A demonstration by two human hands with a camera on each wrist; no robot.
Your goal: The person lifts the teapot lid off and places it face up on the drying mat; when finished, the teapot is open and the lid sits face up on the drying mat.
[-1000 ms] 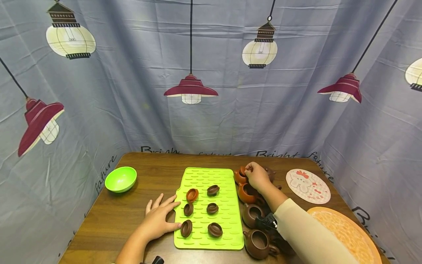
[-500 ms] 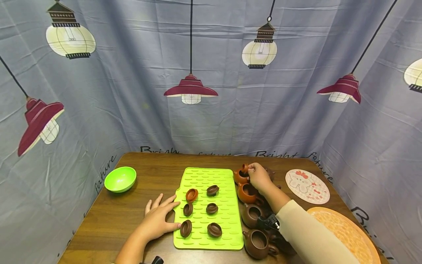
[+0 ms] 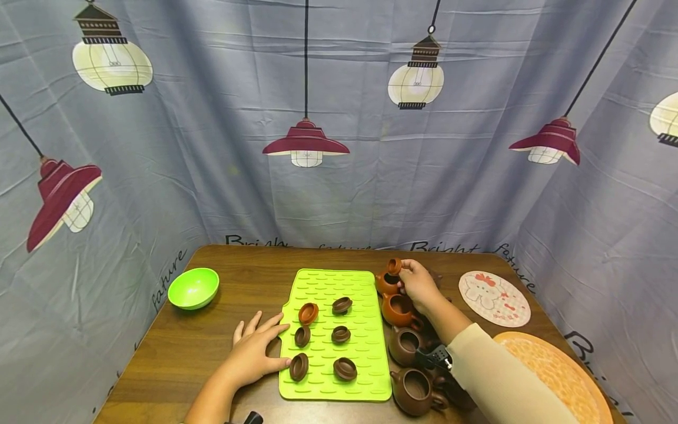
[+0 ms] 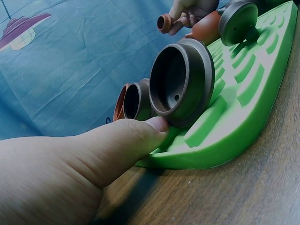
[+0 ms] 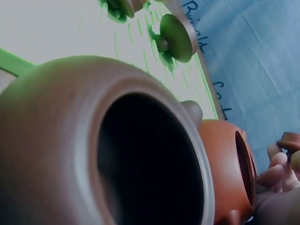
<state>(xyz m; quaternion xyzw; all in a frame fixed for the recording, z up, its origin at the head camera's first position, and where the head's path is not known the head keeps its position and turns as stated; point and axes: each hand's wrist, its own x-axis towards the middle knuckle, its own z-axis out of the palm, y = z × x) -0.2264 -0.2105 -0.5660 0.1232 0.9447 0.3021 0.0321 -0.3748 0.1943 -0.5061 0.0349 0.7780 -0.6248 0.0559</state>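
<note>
My right hand [image 3: 421, 285] pinches a small orange-brown teapot lid [image 3: 394, 266], tipped on its side, just above the farthest orange teapot [image 3: 386, 284], whose mouth is uncovered. A second orange teapot [image 3: 394, 312], also lidless, sits nearer. My left hand [image 3: 256, 353] lies with spread fingers along the left edge of the green mat [image 3: 339, 282]. Its thumb tip is right at the rim of a dark brown lid [image 4: 201, 79], which leans with its hollow underside showing. Behind that one on the mat are a smaller brown lid [image 3: 302, 336] and an orange lid [image 3: 308, 314].
Right of these, more brown lids [image 3: 345, 369] lie on the mat. Two brown teapots [image 3: 413, 391] stand nearest along the mat's right side, with others partly hidden under my right arm. A green bowl [image 3: 193, 288], a rabbit-print mat [image 3: 495, 298] and a round orange mat [image 3: 556, 377] flank them.
My right hand has raised the small orange lid off the far teapot's mouth and turned it, so its hollow side shows. The left hand stays in place.
</note>
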